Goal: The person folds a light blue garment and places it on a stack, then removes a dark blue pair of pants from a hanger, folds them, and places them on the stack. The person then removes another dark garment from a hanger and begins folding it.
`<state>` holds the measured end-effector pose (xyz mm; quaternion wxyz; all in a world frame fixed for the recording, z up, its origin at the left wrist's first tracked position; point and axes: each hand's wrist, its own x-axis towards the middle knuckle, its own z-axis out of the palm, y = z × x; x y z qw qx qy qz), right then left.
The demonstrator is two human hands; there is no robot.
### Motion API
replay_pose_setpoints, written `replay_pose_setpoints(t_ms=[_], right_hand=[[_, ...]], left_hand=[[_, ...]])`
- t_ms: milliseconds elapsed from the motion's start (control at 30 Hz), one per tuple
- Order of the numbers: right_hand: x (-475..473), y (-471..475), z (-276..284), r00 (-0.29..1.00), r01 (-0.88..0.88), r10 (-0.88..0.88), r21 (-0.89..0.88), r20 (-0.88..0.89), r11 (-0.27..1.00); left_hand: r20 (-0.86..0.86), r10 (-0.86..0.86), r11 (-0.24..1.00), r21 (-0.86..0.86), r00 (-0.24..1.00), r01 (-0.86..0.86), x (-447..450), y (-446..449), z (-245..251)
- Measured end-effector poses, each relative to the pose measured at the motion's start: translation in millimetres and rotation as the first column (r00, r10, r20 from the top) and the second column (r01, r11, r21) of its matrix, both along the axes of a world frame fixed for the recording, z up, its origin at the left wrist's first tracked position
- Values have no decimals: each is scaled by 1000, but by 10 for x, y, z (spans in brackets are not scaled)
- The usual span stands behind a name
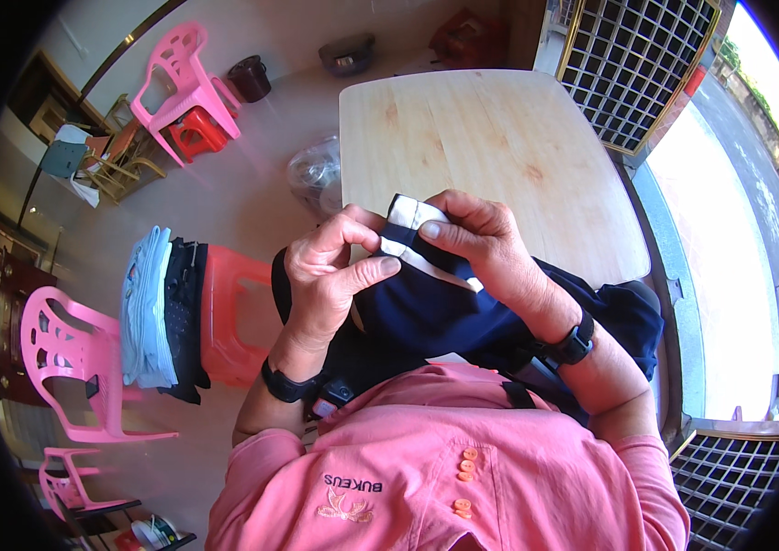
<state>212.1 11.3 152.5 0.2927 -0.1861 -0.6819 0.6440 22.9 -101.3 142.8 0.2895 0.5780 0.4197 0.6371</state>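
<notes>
A navy blue cloth garment (424,310) lies over my lap, with a white-lined edge folded up between my hands. My left hand (331,268) pinches the lower left part of that white and navy edge between thumb and fingers. On the right, my right hand (475,234) grips the upper end of the fold, its thumb pressed on the white lining. The two hands are close but apart, just off the near edge of a wood-patterned table (499,138). Whether the garment is trousers or something else, I cannot tell.
At the left, folded light blue (148,310) and dark clothes (184,310) lie on a red plastic stool (238,344). Pink plastic chairs (79,358) stand beyond. A clear plastic bag (317,172) is left of the table; a metal lattice gate (637,69) is at the upper right.
</notes>
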Motion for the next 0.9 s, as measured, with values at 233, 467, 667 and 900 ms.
replay_pose_setpoints(t_ms=[233, 467, 667, 900], right_hand=[[48, -171, 21, 1000, -11, 14, 516, -2, 856], [95, -174, 133, 988, -104, 148, 516, -44, 850], [144, -297, 178, 998, -62, 47, 386, 47, 920], [342, -195, 247, 995, 13, 4, 174, -96, 985]], left_hand=[[-144, 130, 979, 172, 981, -105, 119, -130, 68], [-139, 207, 959, 226, 969, -172, 172, -144, 92], [-159, 173, 974, 173, 972, -145, 204, -142, 90], [-429, -82, 990, 67, 900, 122, 86, -167, 50]])
